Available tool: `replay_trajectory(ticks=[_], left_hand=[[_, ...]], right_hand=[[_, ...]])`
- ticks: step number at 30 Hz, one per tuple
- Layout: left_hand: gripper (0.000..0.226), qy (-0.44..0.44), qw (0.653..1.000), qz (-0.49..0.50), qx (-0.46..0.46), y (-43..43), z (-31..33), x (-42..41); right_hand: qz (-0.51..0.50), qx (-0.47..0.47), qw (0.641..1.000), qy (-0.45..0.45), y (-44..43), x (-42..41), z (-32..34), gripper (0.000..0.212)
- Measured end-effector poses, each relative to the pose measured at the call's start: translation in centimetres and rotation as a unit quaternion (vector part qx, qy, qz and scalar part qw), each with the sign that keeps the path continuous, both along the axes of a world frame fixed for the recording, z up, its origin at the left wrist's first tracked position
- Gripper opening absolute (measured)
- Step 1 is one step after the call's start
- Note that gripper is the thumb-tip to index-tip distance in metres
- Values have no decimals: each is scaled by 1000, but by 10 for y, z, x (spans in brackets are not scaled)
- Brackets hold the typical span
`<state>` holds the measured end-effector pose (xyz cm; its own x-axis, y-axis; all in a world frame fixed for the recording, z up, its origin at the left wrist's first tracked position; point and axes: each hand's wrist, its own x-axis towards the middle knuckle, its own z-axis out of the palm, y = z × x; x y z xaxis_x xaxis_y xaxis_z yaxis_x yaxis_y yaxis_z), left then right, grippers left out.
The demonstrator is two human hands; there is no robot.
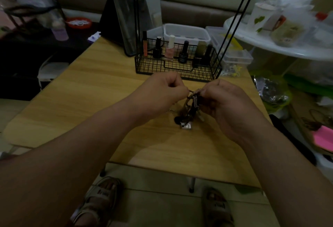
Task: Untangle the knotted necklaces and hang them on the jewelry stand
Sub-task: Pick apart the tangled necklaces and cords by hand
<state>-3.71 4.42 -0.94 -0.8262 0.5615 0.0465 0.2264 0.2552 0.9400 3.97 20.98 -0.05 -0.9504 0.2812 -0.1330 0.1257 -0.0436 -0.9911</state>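
Above the middle of the counter (100,86), the left hand (162,91) is pinching one strand of the necklaces (191,108) while the right hand (223,100) is gripping their knot. They are dangling limp and light; thin chains likely snag, so teasing single loops looks safest.

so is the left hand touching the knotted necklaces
Touching. The head view shows the left hand pinching a strand of the knotted necklaces, with no gap at its fingertips.
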Motion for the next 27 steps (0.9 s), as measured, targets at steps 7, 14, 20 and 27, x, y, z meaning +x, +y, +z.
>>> replay_trajectory(ticks=[7,14,20,27], left_hand=[[12,-37,999,10,14,2,-4,-3],[16,-87,996,-4,36,0,-1,-6],[16,-90,996,-25,10,-1,-1,-3],[16,-68,997,-16,18,-2,-1,-4]], right_hand=[[83,194,977,-19,3,3,4,22],[43,276,960,-7,6,7,3,7],[23,15,999,-32,6,5,7,22],[121,312,936,-112,11,12,10,24]])
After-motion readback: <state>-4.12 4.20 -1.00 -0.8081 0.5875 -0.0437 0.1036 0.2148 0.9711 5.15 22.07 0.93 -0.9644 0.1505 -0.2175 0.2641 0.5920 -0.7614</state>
